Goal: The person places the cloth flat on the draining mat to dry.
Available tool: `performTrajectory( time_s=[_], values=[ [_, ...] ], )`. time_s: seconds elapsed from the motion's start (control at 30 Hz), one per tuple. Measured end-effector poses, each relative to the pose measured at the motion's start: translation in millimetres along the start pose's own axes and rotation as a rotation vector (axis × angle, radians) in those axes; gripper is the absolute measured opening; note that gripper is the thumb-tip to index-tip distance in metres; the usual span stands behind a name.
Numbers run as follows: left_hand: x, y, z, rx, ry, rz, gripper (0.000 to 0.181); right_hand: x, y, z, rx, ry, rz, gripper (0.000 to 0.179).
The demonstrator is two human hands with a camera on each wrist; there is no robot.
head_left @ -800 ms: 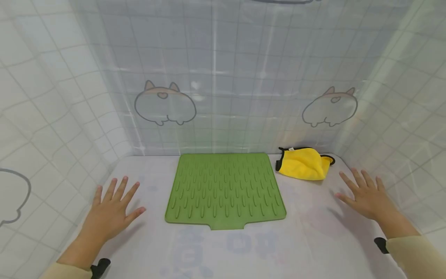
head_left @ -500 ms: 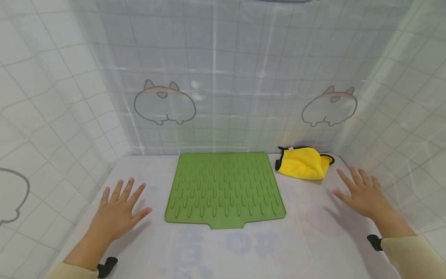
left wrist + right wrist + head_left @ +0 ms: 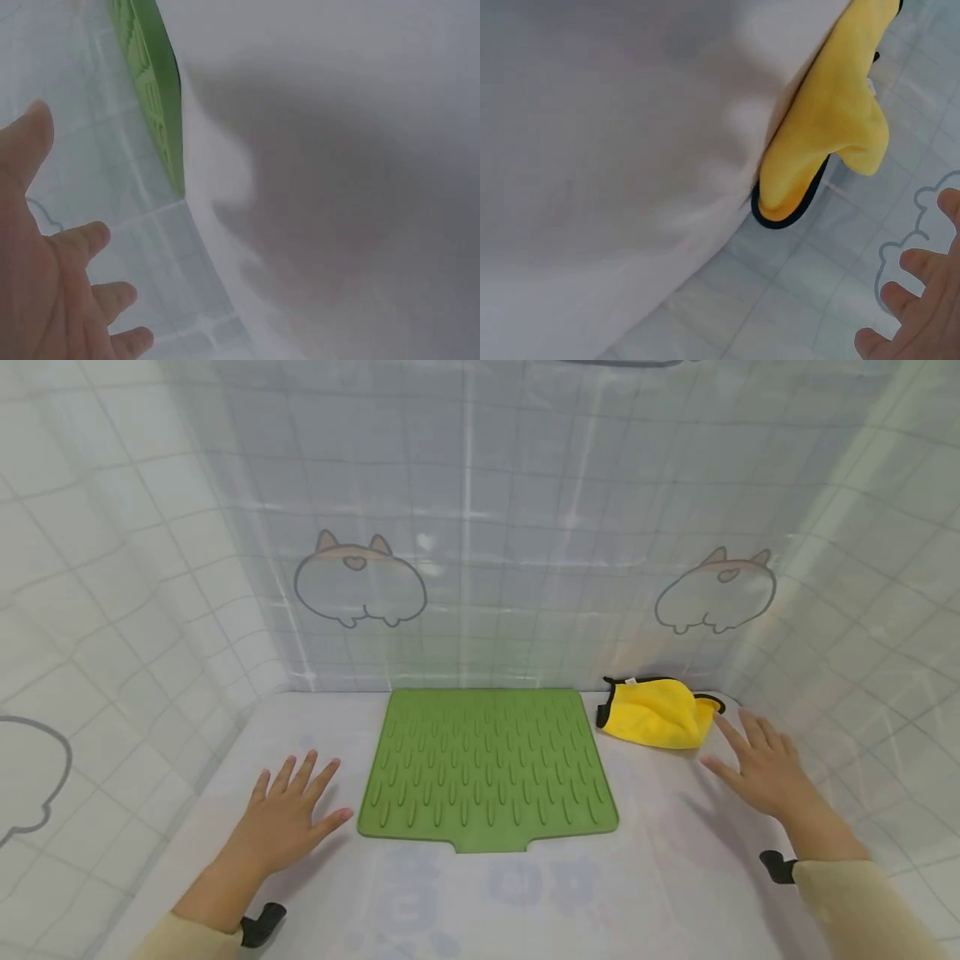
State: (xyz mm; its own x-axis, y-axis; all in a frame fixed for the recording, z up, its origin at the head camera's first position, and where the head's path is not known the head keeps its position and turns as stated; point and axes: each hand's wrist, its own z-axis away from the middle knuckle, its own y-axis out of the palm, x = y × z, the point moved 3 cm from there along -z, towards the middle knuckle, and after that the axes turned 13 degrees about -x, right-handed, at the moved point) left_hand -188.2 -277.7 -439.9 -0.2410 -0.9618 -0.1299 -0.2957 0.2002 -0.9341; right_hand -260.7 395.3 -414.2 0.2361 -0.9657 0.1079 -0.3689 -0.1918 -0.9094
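A green ridged mat (image 3: 491, 842) with a tab at its front edge lies flat in the middle of the table. Left of it, my left hand (image 3: 281, 827) hovers with spread fingers, thumb tip close to the mat's front left corner. At the back right lies a crumpled yellow cloth (image 3: 652, 717) with black edging. My right hand (image 3: 768, 777) is above the table just in front of it, fingers spread, index fingertip overlapping the cloth's right end in the head view. Both hands hold nothing. In the right wrist view the cloth (image 3: 817, 127) stands apart from the fingers.
The white table (image 3: 450, 910) has faint printed marks near the front. Clear sheeting (image 3: 540, 568) over a grid-patterned wall, with cartoon animal outlines, rises behind and at both sides. Black straps (image 3: 262, 925) show at the sleeve cuffs.
My left hand has moved right, closer to the mat. The right hand has moved left and slightly up, closer to the yellow cloth. Mat and cloth stay where they were.
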Motion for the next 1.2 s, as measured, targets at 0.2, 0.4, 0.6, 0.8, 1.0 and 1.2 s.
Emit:
performTrajectory(
  time_s=[0.2, 0.4, 0.6, 0.8, 1.0, 1.2],
  values=[
    [-7.9, 2.7, -2.0, 0.015, -0.017, 0.056, 0.082, 7, 5, -9.3, 0.030, 0.021, -0.044, 0.082],
    [-19.6, 2.4, -5.6, 0.071, -0.042, 0.131, 0.082, 9, 16, -20.8, 0.086, 0.054, -0.093, 0.082],
    [-27.2, 6.4, -6.9, 0.144, -0.061, 0.180, 0.086, 7, 25, -31.6, 0.159, 0.127, -0.158, 0.083],
    [-29.6, 12.9, -9.3, 0.174, -0.057, 0.216, 0.088, 8, 27, -40.7, 0.166, 0.162, -0.205, 0.082],
    [-30.6, 17.6, -14.0, 0.193, -0.056, 0.221, 0.091, 5, 30, -47.6, 0.105, 0.147, -0.255, 0.075],
    [-29.9, 21.4, -19.7, 0.207, -0.046, 0.220, 0.092, 6, 31, -53.3, 0.077, 0.194, -0.311, 0.070]
  ],
)
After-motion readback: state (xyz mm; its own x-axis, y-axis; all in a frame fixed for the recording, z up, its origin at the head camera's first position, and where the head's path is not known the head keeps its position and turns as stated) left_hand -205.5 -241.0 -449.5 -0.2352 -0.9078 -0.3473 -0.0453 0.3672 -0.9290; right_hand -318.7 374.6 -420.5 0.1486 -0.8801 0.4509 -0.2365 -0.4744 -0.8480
